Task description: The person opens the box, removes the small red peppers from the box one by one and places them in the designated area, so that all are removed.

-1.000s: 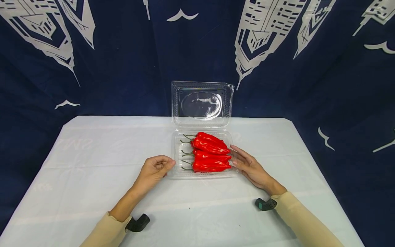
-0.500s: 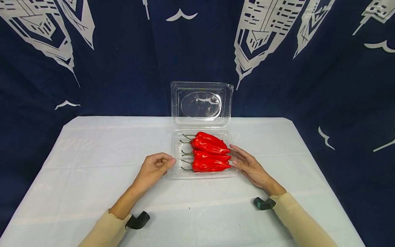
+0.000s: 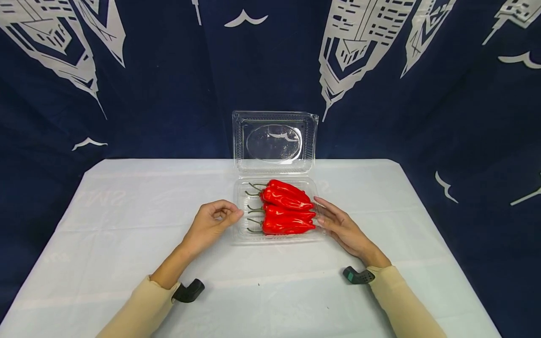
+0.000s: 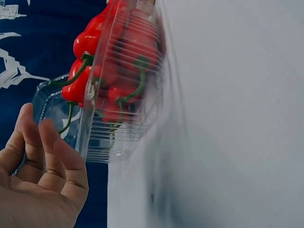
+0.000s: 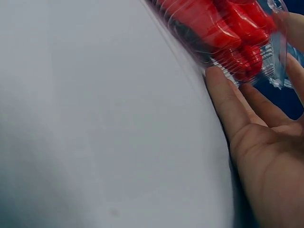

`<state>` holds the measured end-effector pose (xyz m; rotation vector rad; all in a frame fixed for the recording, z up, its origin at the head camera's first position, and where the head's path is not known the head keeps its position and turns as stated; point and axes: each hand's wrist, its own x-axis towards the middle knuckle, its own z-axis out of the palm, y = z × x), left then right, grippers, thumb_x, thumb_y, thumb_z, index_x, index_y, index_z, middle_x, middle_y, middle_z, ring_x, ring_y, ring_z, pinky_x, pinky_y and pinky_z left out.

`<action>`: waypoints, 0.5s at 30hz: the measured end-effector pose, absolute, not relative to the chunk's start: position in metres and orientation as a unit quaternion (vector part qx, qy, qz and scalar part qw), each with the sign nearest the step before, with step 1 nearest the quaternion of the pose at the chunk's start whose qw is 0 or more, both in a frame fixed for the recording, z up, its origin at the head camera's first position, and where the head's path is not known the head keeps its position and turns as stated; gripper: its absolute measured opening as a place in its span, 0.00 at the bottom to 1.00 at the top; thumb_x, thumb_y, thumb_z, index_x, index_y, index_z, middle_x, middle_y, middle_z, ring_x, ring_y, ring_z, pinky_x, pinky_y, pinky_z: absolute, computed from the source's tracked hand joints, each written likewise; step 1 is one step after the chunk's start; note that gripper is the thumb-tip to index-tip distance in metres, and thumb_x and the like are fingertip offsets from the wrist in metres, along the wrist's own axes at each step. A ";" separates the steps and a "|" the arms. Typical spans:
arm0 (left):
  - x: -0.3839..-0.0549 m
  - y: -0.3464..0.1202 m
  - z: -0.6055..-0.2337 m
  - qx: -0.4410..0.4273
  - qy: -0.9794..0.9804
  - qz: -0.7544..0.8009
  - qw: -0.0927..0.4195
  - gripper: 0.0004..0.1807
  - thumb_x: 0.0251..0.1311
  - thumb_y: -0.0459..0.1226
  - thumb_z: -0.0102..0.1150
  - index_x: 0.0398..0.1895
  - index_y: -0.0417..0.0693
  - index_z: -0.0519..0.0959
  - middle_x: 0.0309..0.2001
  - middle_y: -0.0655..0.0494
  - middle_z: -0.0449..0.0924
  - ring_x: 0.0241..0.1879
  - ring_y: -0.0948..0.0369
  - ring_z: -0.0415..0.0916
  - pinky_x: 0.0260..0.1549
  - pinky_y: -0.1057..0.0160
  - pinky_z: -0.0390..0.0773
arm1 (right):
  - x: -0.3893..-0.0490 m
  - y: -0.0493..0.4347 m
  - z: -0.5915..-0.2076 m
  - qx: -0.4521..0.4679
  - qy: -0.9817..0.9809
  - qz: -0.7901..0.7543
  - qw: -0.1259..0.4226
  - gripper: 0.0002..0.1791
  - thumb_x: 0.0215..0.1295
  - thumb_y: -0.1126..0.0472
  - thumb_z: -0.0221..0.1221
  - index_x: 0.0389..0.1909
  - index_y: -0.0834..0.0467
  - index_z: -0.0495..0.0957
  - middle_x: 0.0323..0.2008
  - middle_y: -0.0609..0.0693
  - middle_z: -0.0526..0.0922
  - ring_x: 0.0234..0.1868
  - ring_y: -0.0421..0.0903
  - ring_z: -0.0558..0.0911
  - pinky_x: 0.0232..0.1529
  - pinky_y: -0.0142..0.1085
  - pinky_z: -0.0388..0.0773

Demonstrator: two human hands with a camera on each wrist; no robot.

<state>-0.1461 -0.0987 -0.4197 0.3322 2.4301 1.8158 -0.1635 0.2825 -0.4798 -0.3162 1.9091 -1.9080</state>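
Observation:
Several shiny red peppers [image 3: 288, 213] with green stems lie side by side in the bottom half of a clear plastic clamshell box [image 3: 253, 238]. Its hinged lid [image 3: 274, 141] stands raised at the back. My left hand [image 3: 211, 220] hovers at the box's left rim, thumb and index fingertips together close to the stem ends. In the left wrist view its curled fingers [image 4: 71, 159] show above the rim with nothing seen between them. My right hand [image 3: 346, 230] rests against the box's right side, fingers fairly straight and spread; one fingertip lies low by the base in the right wrist view.
A white cloth covers the table [image 3: 127, 263] under the box. Behind the table's far edge hangs a dark blue curtain [image 3: 169, 84] with white printed buildings. Black wrist cameras are strapped at both sleeves.
My left hand has lifted slightly and shifted right over the box's left rim, its fingertips closer to the stems. The right hand, box and peppers stay about the same.

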 end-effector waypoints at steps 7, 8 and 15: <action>-0.165 -0.094 -0.406 0.144 0.809 0.568 0.056 0.11 0.63 0.44 0.68 0.37 0.45 0.83 0.34 0.54 0.80 0.35 0.58 0.75 0.39 0.64 0.76 | -0.163 0.282 -0.479 -0.103 0.685 -0.689 0.213 0.36 0.76 0.61 0.53 0.80 0.49 0.50 0.79 0.58 0.49 0.72 0.38 0.64 0.62 0.29 0.73; -0.168 -0.093 -0.403 0.153 0.810 0.563 0.058 0.11 0.63 0.44 0.68 0.38 0.45 0.83 0.34 0.54 0.80 0.35 0.58 0.76 0.40 0.63 0.76 | -0.163 0.283 -0.478 -0.103 0.684 -0.690 0.213 0.36 0.76 0.61 0.53 0.80 0.50 0.50 0.79 0.58 0.49 0.71 0.38 0.65 0.62 0.29 0.73; -0.190 -0.085 -0.382 0.205 0.825 0.522 0.070 0.10 0.60 0.46 0.69 0.37 0.50 0.84 0.36 0.56 0.82 0.37 0.57 0.78 0.41 0.59 0.78 | -0.163 0.283 -0.479 -0.104 0.677 -0.696 0.214 0.36 0.75 0.62 0.53 0.80 0.49 0.51 0.79 0.59 0.50 0.70 0.37 0.67 0.62 0.29 0.73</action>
